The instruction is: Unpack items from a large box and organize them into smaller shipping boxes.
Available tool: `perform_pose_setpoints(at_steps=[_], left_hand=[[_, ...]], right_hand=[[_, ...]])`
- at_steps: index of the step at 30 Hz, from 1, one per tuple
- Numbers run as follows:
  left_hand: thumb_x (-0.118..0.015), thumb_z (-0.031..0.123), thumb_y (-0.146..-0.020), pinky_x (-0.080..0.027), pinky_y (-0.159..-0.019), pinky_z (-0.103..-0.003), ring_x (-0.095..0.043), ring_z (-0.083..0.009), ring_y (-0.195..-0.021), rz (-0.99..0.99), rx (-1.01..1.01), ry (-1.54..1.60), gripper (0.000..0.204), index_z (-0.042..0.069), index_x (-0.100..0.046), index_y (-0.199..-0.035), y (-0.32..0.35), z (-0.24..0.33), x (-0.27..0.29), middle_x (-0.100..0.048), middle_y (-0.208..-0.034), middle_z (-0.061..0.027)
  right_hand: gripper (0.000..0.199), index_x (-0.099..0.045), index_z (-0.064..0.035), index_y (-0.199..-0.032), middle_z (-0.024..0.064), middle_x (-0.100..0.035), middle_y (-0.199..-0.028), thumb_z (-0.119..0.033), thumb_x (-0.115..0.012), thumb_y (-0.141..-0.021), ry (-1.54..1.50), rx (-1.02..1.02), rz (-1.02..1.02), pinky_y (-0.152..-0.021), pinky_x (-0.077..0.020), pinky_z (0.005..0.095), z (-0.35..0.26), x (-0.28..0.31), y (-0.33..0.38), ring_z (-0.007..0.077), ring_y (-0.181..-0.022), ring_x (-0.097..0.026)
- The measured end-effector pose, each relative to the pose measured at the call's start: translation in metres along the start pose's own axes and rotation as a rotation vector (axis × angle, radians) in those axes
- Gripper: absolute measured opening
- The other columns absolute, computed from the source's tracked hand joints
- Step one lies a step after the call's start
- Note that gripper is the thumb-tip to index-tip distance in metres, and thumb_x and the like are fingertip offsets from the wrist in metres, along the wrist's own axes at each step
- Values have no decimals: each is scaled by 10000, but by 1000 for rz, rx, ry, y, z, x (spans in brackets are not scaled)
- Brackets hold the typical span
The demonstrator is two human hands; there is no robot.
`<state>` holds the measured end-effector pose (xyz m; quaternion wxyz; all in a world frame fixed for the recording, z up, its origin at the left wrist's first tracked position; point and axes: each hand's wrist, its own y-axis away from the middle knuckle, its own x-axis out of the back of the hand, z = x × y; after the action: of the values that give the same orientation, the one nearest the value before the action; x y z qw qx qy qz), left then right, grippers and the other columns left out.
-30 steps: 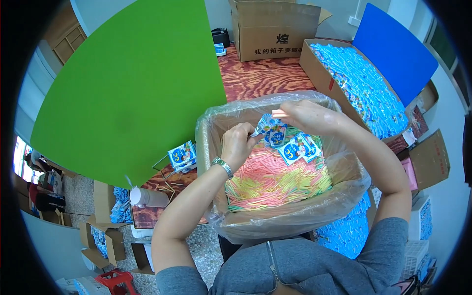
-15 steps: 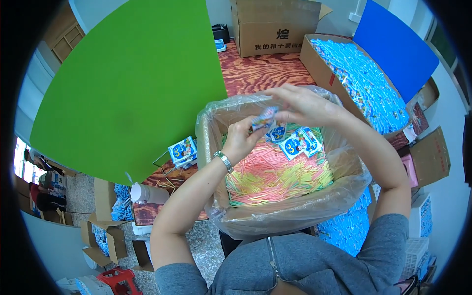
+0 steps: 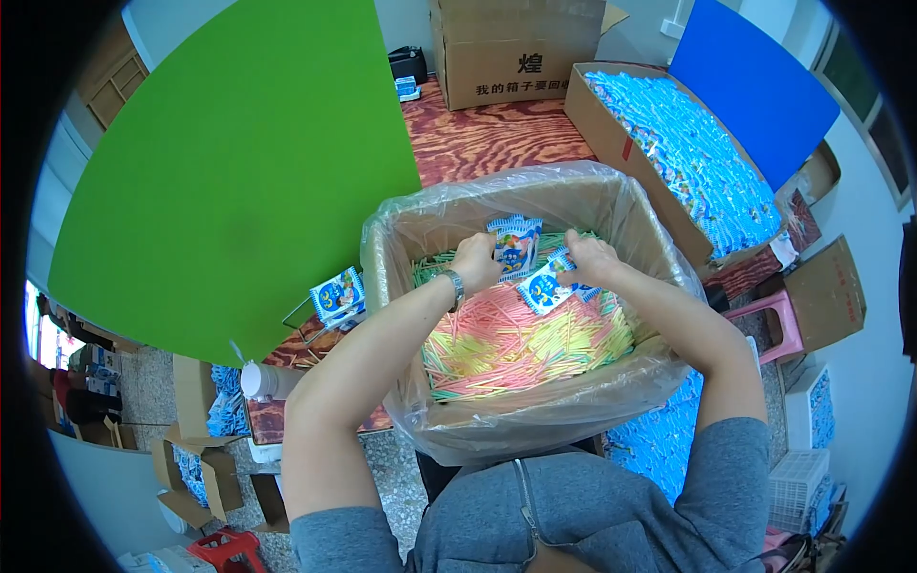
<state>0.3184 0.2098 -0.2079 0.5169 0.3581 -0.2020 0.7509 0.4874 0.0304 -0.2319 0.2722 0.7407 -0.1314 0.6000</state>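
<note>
A cardboard box lined with clear plastic (image 3: 516, 425) stands in front of me, filled with thin pink, yellow and green sticks (image 3: 506, 349). Inside it, my left hand (image 3: 476, 263) is closed on the edge of a small blue-and-white packet (image 3: 517, 250). My right hand (image 3: 592, 260) bends over a second blue-and-white packet (image 3: 546, 289), its fingers pinched at the upper right corner. Another packet lies partly hidden under that hand. A metal bracelet (image 3: 456, 286) circles my left wrist.
A wire stand with packets (image 3: 336, 298) stands left of the box, near a white bottle (image 3: 267, 381). A large green board (image 3: 229, 172) rises at left. At far right, a long carton of blue packets (image 3: 702, 162) leans by a blue board (image 3: 755, 86). A pink stool (image 3: 778, 325) stands right.
My left hand has brought its packet down onto the sticks. My right hand has come down from above the box's far side to the packets lying there. The view has shifted slightly.
</note>
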Motion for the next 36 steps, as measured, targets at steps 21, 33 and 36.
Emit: perform_pose_setpoints(at_steps=[21,33,36], left_hand=[[-766,286,-785,-523,-819,-409,-665,-334,-871,510,-339,-186,510,-19,-598,-1157,12,27,-12,-687,-954,-187],[-635,116,-939,-518,-731,-227,-597,-37,-792,-99,-114,736,169,-33,-684,-1003,36,25,23,-687,-878,-11],[-729,121,-865,-498,-629,-208,-600,-33,-714,-19,-110,658,137,-7,-684,-843,42,27,34,-686,-778,-8]], right_hand=[[331,-572,-114,-1104,86,-687,-902,-201,-680,-804,157,494,486,-716,-529,413,-22,75,38,282,-896,-658],[217,-632,1,-875,146,-628,-746,-213,-663,-892,-434,563,459,-610,-472,369,-67,93,38,286,-663,-623],[195,-640,0,-942,95,-634,-746,-192,-643,-913,-557,541,388,-616,-477,326,-75,94,42,191,-665,-618]])
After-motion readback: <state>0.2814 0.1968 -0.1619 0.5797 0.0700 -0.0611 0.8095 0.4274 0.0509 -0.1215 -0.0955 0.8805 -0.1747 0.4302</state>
